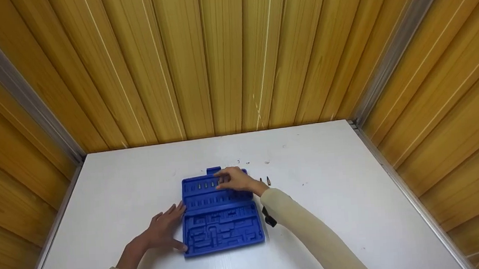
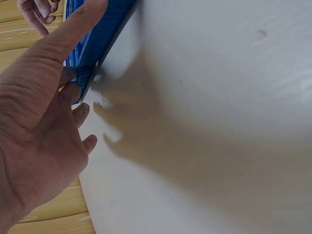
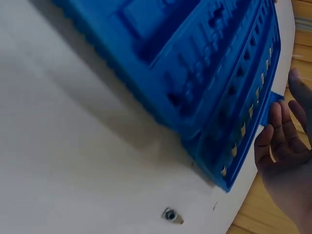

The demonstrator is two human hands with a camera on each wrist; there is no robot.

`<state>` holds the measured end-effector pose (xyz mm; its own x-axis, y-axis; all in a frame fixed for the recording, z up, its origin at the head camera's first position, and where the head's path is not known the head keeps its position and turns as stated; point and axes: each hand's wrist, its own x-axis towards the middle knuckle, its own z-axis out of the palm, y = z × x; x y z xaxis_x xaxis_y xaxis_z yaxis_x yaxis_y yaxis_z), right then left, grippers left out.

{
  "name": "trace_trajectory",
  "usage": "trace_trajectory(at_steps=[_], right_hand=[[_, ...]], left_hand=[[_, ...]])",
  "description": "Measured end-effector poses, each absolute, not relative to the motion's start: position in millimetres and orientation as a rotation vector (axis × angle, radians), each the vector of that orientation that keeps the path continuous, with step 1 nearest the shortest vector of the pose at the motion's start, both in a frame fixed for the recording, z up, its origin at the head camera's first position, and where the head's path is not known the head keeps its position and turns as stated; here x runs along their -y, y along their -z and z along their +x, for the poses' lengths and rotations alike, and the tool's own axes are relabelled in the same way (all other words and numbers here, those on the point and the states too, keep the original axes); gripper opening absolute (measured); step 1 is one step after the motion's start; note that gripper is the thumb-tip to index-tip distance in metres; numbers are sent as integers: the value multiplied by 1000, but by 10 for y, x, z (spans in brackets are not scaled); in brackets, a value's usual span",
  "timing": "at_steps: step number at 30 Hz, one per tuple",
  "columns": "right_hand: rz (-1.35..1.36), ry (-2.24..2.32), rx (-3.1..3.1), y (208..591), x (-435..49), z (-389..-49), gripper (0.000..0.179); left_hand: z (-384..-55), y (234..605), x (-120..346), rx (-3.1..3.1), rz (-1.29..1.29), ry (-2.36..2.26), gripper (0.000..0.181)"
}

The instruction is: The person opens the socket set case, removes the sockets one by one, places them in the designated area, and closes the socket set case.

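A blue plastic tool case (image 1: 225, 248) lies unfolded on the white table, its moulded recesses facing up. Several small metal bits (image 1: 206, 185) stand in a row along its far section; the right wrist view shows more of these bits (image 3: 243, 129). My right hand (image 1: 236, 178) is over this row, thumb and fingers apart. In the right wrist view the right hand (image 3: 287, 146) has loosely bent fingers and nothing visible between them. My left hand (image 1: 164, 228) touches the case's left edge with thumb and fingers spread; the left wrist view shows this hand (image 2: 46, 112) from the palm side.
Right of the case, loose metal bits (image 1: 268, 181) lie on the white table (image 1: 320, 158); one loose bit (image 3: 171, 215) shows in the right wrist view. A blue latch (image 1: 213, 169) sticks out from the far edge. Wood-patterned walls (image 1: 222, 60) enclose the table's back and sides.
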<state>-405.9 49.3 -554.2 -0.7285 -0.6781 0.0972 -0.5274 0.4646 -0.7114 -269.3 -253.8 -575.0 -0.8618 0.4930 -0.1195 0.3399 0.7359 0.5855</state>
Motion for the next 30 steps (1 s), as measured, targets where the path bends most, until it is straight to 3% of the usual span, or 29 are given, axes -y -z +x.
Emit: trace_trajectory(at_steps=[14, 30], right_hand=[[-900, 1015, -2661, 5712, 146, -4040, 29], [-692, 839, -2896, 5817, 307, -4016, 29]], left_hand=[[-2747, 5820, 2563, -2652, 636, -855, 129], [-2735, 5782, 2578, -2630, 664, -903, 126]])
